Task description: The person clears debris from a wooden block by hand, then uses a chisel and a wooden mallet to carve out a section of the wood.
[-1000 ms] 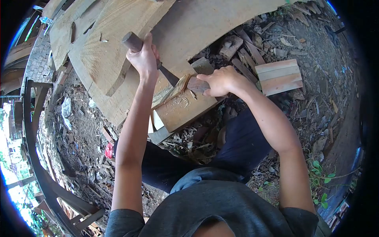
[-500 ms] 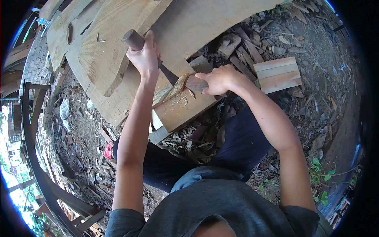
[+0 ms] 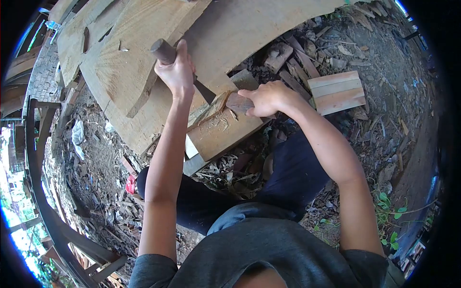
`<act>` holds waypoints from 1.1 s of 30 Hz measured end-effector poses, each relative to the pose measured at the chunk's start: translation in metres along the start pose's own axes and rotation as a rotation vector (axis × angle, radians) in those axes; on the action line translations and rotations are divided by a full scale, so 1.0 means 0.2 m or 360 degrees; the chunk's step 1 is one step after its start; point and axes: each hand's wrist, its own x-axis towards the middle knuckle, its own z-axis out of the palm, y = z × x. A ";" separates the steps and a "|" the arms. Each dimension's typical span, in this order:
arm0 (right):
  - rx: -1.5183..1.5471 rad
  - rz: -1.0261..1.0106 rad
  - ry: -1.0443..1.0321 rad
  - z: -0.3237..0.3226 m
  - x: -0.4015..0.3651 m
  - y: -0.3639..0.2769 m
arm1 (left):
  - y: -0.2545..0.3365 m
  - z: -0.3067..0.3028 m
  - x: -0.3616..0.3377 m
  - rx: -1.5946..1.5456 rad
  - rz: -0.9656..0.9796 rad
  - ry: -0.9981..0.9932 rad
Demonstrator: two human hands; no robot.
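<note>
My left hand (image 3: 175, 74) is closed around the thick wooden handle of a chisel (image 3: 163, 51), its thumb up along the handle. The dark blade slants down to the right, its tip right at the roughly cut edge of a piece of wood (image 3: 209, 113). My right hand (image 3: 269, 97) grips a dark brown wooden block (image 3: 237, 102) at the right end of that piece, index finger on top and thumb on the near side. Small curled shavings (image 3: 222, 124) lie on the thick board (image 3: 225, 140) underneath.
Large planks (image 3: 129, 53) spread out at the far left and middle. A pale slatted wood panel (image 3: 337, 92) lies to the right, near offcuts (image 3: 278, 55) on the ground. My legs (image 3: 293, 168) are close to the board. A dark curved frame (image 3: 38, 177) stands at left.
Both hands keep their grips, and the blade stays at nearly the same spot on the wood. Only a very slight shift of the arms and view shows.
</note>
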 end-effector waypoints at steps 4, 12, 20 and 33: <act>0.0008 0.0004 0.0002 0.01 0.00 0.01 | 0.00 0.02 0.00 0.0032 0.0025 -0.0023; 0.0002 0.0005 0.0013 0.01 0.01 0.01 | 0.00 0.01 0.01 -0.0029 -0.0003 -0.0034; -0.0001 -0.0005 0.0025 0.02 0.01 0.02 | 0.00 0.01 0.01 -0.0099 -0.0080 0.0026; 0.0002 0.0010 0.0008 0.01 0.01 0.01 | -0.02 0.02 -0.01 0.0040 0.0013 -0.0054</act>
